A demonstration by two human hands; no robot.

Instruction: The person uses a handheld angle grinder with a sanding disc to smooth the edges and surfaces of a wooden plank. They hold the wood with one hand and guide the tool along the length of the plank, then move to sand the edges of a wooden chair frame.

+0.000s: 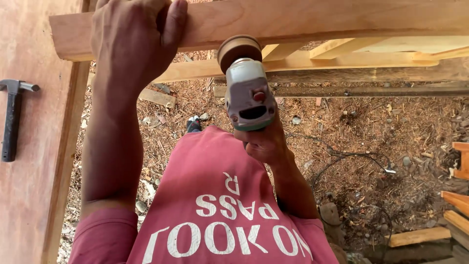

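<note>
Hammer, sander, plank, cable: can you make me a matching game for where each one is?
Things:
1. hammer
2. sander
3. plank
4. cable

Places:
A. on the chip-strewn ground
B. gripped by the left hand
C. lying on the reddish board
D. held in the right hand

Pairs: 1-C, 2-D, 3-B, 4-A

Angle grinder: grey-green body, red button on the casing, round brown sanding disc at the front. Held pointing up and away, disc flat against the lower edge of the plank. Wooden plank: pale, smooth, bare timber, lying level across the top of view, its left end square-cut, above the littered ground.
</note>
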